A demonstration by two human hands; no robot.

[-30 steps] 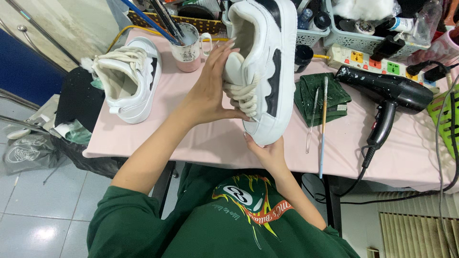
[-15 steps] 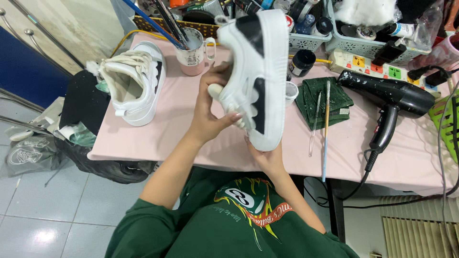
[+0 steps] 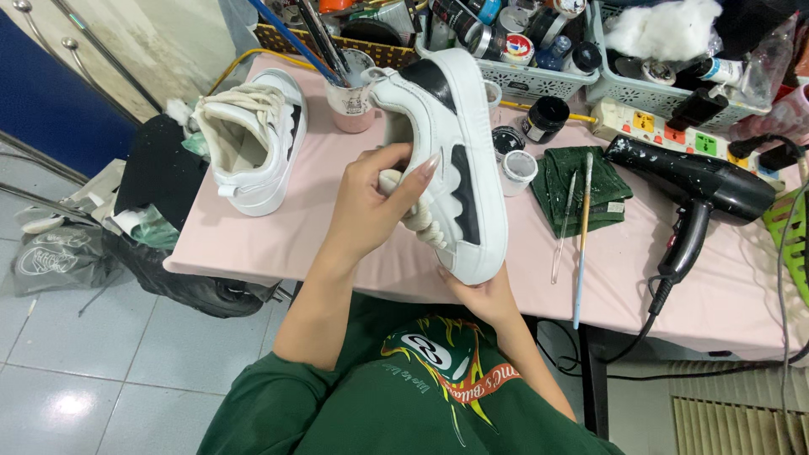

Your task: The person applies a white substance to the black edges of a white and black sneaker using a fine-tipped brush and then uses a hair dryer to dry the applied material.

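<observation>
While tilted above the table (image 3: 253, 244), white sneaker (image 3: 455, 160) in left hand (image 3: 371, 202), right hand (image 3: 480, 295) cupped beneath.

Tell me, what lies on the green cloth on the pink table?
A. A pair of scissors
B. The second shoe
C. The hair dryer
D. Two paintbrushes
D: two thin paintbrushes lie across the green cloth, while the hair dryer lies to its right and the second shoe stands at the table's far left.
</observation>
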